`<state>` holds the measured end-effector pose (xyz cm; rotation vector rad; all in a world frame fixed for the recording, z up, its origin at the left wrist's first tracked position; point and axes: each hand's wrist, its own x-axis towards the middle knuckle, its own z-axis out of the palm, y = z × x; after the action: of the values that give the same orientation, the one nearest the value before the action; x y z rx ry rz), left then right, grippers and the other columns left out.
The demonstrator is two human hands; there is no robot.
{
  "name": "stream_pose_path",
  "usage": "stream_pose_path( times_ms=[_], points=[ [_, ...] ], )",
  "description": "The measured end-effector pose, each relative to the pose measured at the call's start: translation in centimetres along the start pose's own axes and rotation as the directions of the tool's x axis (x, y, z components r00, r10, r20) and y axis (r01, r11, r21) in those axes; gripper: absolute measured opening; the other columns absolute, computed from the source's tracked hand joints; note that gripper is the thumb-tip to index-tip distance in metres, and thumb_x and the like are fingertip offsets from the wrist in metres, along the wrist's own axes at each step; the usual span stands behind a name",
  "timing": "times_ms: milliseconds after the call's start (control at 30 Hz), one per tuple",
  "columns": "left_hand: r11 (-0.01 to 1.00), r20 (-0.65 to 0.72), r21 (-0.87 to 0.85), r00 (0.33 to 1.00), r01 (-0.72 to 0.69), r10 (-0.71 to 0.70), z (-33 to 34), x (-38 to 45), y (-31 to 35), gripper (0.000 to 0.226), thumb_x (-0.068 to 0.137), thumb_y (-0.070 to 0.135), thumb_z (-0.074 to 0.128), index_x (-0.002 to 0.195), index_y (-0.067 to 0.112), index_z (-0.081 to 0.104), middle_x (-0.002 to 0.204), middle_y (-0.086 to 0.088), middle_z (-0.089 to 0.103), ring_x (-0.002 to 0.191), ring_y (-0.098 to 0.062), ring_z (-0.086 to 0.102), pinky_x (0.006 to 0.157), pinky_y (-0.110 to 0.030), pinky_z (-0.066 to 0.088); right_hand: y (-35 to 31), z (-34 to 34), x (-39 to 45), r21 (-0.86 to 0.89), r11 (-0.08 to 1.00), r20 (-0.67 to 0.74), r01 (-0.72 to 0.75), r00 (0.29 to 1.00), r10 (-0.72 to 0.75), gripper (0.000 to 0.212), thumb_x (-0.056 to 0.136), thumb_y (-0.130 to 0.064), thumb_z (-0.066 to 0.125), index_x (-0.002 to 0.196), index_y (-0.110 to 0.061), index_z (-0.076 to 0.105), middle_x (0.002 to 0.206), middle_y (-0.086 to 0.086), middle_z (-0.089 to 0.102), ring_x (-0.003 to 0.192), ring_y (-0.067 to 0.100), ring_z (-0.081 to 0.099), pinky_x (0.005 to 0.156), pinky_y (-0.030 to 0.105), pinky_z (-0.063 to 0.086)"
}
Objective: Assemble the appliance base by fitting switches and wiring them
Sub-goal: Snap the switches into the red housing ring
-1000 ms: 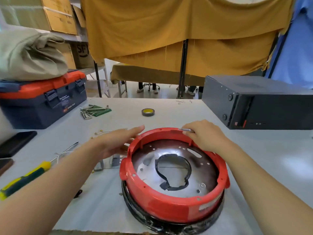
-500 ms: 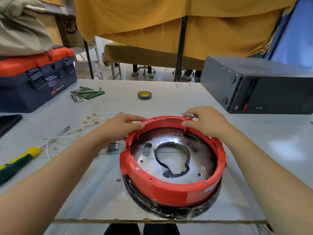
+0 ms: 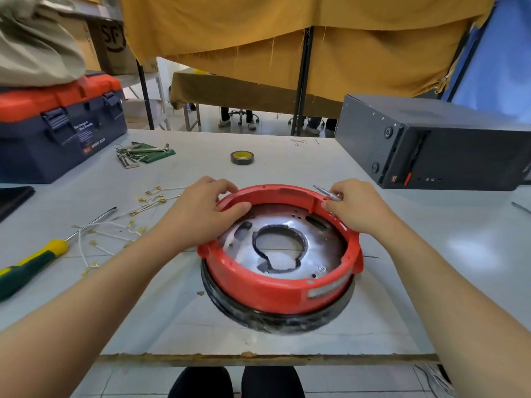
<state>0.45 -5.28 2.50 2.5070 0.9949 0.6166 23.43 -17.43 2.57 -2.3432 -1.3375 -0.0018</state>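
Observation:
A round red appliance base (image 3: 273, 288) with a metal floor plate and a black bottom ring sits on the table near the front edge. My left hand (image 3: 201, 211) grips its far left rim, thumb inside and fingers over the top. On the far right rim my right hand (image 3: 356, 205) curls over the edge and also holds a small metal tool (image 3: 324, 192) whose tip sticks out leftward. White wires with brass terminals (image 3: 126, 225) lie loose on the table left of the base.
A yellow-green screwdriver (image 3: 37, 259) lies at the left. Farther back are hex keys on a green holder (image 3: 143, 153), a tape roll (image 3: 242, 158), a blue and orange toolbox (image 3: 57, 124) and a dark grey box (image 3: 431, 145) at the right. The table's front edge (image 3: 258, 356) is close.
My left hand has closed onto the red rim, thumb now inside. The view tilted down, bringing the table's front edge into sight. My right hand has stayed on the rim with the tool.

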Motion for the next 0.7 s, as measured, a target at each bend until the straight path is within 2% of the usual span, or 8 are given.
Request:
stream_pose_path(
  times_ms=[67, 200, 267, 333, 433, 533, 633, 700],
  points=[
    [0.998, 0.073, 0.059, 0.997, -0.022, 0.017, -0.2, -0.2, 0.4, 0.05, 0.083, 0.056, 0.057, 0.125, 0.027, 0.055, 0.122, -0.001, 0.054, 0.109, -0.017, 0.052, 0.083, -0.024, 0.034, 0.2, 0.0, 0.0, -0.016, 1.0, -0.01, -0.026, 1.0, 0.026, 0.015, 0.086, -0.02, 0.059, 0.092, -0.008, 0.066, 0.083, 0.009, 0.06, 0.078, 0.025, 0.05, 0.064, 0.029, 0.033],
    [0.995, 0.172, 0.063, 0.983, -0.08, 0.068, 0.0, -0.8, 1.4, 0.07, 0.08, 0.066, 0.051, 0.136, 0.026, 0.045, 0.139, 0.003, 0.043, 0.125, -0.014, 0.041, 0.095, -0.022, 0.029, 0.4, 0.0, -0.4, -0.024, 0.997, -0.026, -0.071, 0.997, 0.071, 0.022, 0.086, -0.023, 0.056, 0.105, -0.021, 0.067, 0.093, 0.007, 0.064, 0.085, 0.028, 0.056, 0.069, 0.031, 0.042],
    [0.988, 0.231, 0.104, 0.969, -0.114, 0.088, 0.1, -1.4, 2.1, 0.086, 0.071, 0.082, 0.042, 0.137, 0.027, 0.044, 0.14, 0.004, 0.042, 0.127, -0.014, 0.039, 0.103, -0.027, 0.031, 0.5, 0.0, -0.7, -0.05, 0.995, -0.041, -0.084, 0.996, 0.082, 0.022, 0.086, -0.023, 0.055, 0.104, -0.022, 0.068, 0.1, 0.009, 0.066, 0.092, 0.032, 0.058, 0.073, 0.033, 0.046],
    [0.971, 0.259, 0.203, 0.963, -0.126, 0.07, 0.3, -1.9, 2.9, 0.099, 0.061, 0.093, 0.032, 0.136, 0.029, 0.043, 0.143, 0.004, 0.038, 0.128, -0.017, 0.037, 0.107, -0.036, 0.033, 0.6, -0.2, -0.8, -0.087, 0.99, -0.058, -0.11, 0.993, 0.105, 0.022, 0.086, -0.022, 0.055, 0.103, -0.02, 0.068, 0.1, 0.01, 0.066, 0.091, 0.033, 0.057, 0.069, 0.032, 0.044],
    [0.931, 0.218, 0.355, 0.976, -0.085, 0.005, 0.3, -2.5, 3.7, 0.11, 0.05, 0.098, 0.017, 0.135, 0.032, 0.039, 0.147, -0.002, 0.03, 0.13, -0.027, 0.035, 0.106, -0.047, 0.033, 0.6, -0.2, -1.2, -0.138, 0.975, -0.1, -0.175, 0.982, 0.162, 0.016, 0.085, -0.02, 0.053, 0.093, -0.013, 0.066, 0.085, 0.009, 0.057, 0.077, 0.031, 0.049, 0.058, 0.028, 0.034],
    [0.885, 0.204, 0.452, 0.979, -0.113, 0.02, 0.6, -3.0, 4.2, 0.12, 0.042, 0.101, 0.002, 0.134, 0.035, 0.039, 0.147, -0.002, 0.033, 0.128, -0.029, 0.038, 0.103, -0.05, 0.035, 0.2, 0.0, -1.7, -0.134, 0.966, -0.118, -0.223, 0.971, 0.208, 0.016, 0.086, -0.022, 0.052, 0.075, -0.011, 0.05, 0.078, 0.008, 0.046, 0.075, 0.032, 0.043, 0.061, 0.031, 0.034],
    [0.9, 0.251, 0.416, 0.968, -0.132, 0.025, 1.3, -3.2, 4.4, 0.121, 0.039, 0.103, 0.005, 0.133, 0.037, 0.042, 0.146, -0.001, 0.036, 0.133, -0.027, 0.034, 0.104, -0.05, 0.036, 0.1, -0.3, -1.9, -0.134, 0.968, -0.101, -0.214, 0.974, 0.201, 0.033, 0.09, -0.03, 0.052, 0.064, -0.014, 0.039, 0.075, 0.007, 0.045, 0.074, 0.032, 0.045, 0.063, 0.033, 0.036],
    [0.907, 0.273, 0.392, 0.961, -0.156, 0.047, 1.4, -2.9, 4.1, 0.112, 0.044, 0.101, 0.014, 0.126, 0.035, 0.049, 0.137, 0.0, 0.045, 0.131, -0.025, 0.033, 0.102, -0.045, 0.039, 0.2, -0.8, -2.0, -0.171, 0.968, -0.086, -0.185, 0.981, 0.173, 0.037, 0.093, -0.037, 0.049, 0.065, -0.014, 0.042, 0.076, 0.008, 0.053, 0.076, 0.033, 0.052, 0.065, 0.034, 0.043]
  ],
)
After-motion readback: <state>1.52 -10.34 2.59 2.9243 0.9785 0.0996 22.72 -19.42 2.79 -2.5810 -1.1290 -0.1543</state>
